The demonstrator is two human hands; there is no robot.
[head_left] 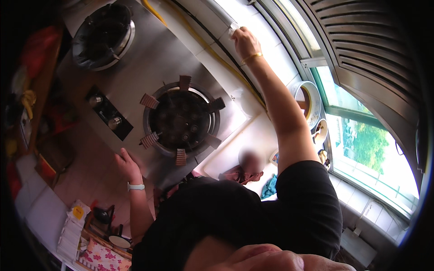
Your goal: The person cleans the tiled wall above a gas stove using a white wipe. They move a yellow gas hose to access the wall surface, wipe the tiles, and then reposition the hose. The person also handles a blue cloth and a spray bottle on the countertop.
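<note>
My right hand (pixel 247 42), with a gold bracelet on its wrist, is stretched out to the wall behind the stove. It grips a crumpled white tissue or wipe (pixel 233 29) beside the white tiles (pixel 225 64). My left hand (pixel 129 166), wearing a pale watch (pixel 136 187), is empty, its thumb apart from the fingers. It hovers by the front edge of the steel gas stove (pixel 135 71); whether it touches the edge cannot be told. Between my arms lies a round burner (pixel 183 118) with several ridged pan supports. A second burner (pixel 101 37) lies farther left.
A yellow gas hose (pixel 217 56) and a dark cable run behind the stove. Bowls (pixel 307 101) stand on the windowsill under my right arm. A range hood (pixel 366 37) hangs at upper right. A teal cloth (pixel 269 188) lies near my body. Control knobs (pixel 114 123) face me.
</note>
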